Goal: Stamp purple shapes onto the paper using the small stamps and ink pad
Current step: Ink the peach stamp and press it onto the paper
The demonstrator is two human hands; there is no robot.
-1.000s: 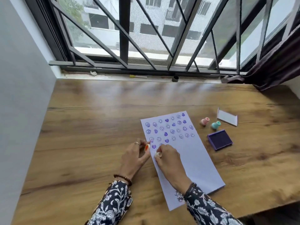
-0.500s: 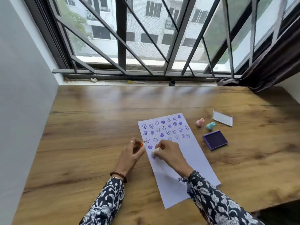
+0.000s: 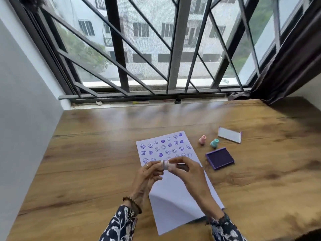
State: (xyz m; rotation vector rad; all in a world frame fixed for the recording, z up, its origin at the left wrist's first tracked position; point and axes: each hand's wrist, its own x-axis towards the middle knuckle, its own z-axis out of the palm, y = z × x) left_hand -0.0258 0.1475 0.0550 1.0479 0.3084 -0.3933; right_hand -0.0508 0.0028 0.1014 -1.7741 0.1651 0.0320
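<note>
While both hands hover above the middle of the paper [image 3: 175,188], I see them meeting on one small pale stamp [image 3: 165,165], lifted off the sheet and blurred. My left hand [image 3: 147,176] has its fingertips [image 3: 159,166] drawn together around the stamp's round end; a ring sits on one finger and a bead bracelet [image 3: 132,203] on the wrist. My right hand [image 3: 189,173] pinches the other end between thumb and forefinger, the remaining fingers curled in. Whether the stamp face is inked I cannot tell. Just beyond the fingertips, toward the window, the far end of the paper carries rows of purple smiley faces and solid purple hearts [image 3: 166,147]; the nearest row is partly hidden behind the fingers. Below the wrists the sheet is blank, and its near corner curls up slightly off the wooden table [image 3: 86,171]. To the right of the right hand's fingers, clear of the paper, the open purple ink pad [image 3: 220,158] lies flat. Beyond it stand two more stamps, a pink stamp [image 3: 202,140] and a teal stamp [image 3: 214,143], apart from each other, tilted a little. Farther right and back lies the ink pad lid [image 3: 229,134], pale inside up. Patterned dark sleeves [image 3: 119,225] cover both forearms.
</note>
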